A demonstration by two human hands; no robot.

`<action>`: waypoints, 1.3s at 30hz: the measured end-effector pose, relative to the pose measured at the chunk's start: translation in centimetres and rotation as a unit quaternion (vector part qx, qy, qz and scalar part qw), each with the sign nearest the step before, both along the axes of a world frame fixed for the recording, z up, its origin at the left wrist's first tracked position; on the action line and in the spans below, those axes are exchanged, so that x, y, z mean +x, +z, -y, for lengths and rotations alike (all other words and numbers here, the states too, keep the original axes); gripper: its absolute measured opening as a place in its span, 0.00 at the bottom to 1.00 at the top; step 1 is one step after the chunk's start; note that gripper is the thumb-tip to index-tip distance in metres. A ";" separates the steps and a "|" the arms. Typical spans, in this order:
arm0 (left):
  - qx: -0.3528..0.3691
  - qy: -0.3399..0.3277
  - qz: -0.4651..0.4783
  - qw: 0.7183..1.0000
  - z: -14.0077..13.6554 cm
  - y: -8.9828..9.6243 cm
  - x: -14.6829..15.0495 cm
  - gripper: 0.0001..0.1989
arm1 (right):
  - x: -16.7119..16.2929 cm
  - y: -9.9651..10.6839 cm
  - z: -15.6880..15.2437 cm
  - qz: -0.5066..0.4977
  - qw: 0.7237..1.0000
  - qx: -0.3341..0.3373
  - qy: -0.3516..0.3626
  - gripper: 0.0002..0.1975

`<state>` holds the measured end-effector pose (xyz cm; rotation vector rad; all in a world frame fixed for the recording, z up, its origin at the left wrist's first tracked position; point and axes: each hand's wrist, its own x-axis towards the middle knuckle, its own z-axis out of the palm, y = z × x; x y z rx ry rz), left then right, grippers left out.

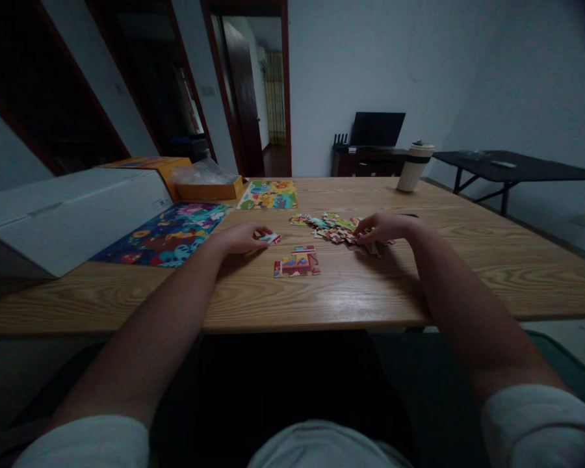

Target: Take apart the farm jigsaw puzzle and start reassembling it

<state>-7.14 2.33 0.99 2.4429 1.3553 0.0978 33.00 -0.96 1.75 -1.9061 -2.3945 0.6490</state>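
Observation:
My left hand (246, 238) is pinched around a small puzzle piece (271, 238) with a light and red print, held just left of the table's middle. My right hand (383, 227) reaches down over a loose pile of puzzle pieces (332, 227), its fingertips touching the pile and a little apart. Whether a piece lies under those fingers is hidden. Between the hands and nearer to me, a few joined pieces form a partly assembled puzzle (297, 262) in red, yellow and purple, lying flat on the wooden table (351, 296).
A dark blue picture sheet (163, 234) lies at left beside a white box (78, 211). Behind are an orange box (209, 188) with clear plastic and a bright picture sheet (268, 194). A lidded tumbler (415, 168) stands at the far right.

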 end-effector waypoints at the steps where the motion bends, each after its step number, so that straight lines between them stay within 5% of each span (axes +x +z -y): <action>1: -0.002 0.001 0.002 1.000 0.0 0.0 0.0 0.26 | 0.0 0.2 0.2 0.005 1.000 -0.002 -0.002 0.18; 7: -0.012 0.005 0.003 1.000 0.1 0.1 0.1 0.26 | -0.4 -0.2 0.0 0.022 0.999 0.031 -0.026 0.23; 10: -0.008 -0.001 0.005 1.000 0.0 0.0 0.1 0.26 | -1.5 -1.3 -0.6 -0.019 0.993 0.117 -0.006 0.35; 13: 0.002 -0.008 0.010 1.000 -0.2 -0.2 -0.1 0.26 | -2.6 -2.2 -1.0 -0.031 0.992 0.118 0.028 0.44; 22: 0.008 -0.002 0.000 1.000 -0.1 -0.1 -0.1 0.26 | -1.2 -1.6 -0.9 0.004 0.998 0.062 -0.016 0.21; 28: 0.007 -0.006 -0.007 1.000 -0.4 -0.3 -0.2 0.29 | -0.8 -1.6 -1.0 -0.004 0.999 0.033 -0.030 0.28; 33: 0.000 0.033 0.004 0.999 -0.9 -0.7 -0.2 0.41 | -0.7 -1.9 -1.1 0.017 0.999 0.020 -0.029 0.30; 39: 0.057 -0.027 -0.036 0.997 -1.0 -0.7 0.0 0.28 | -1.0 -2.4 -1.7 0.075 0.991 0.104 -0.022 0.39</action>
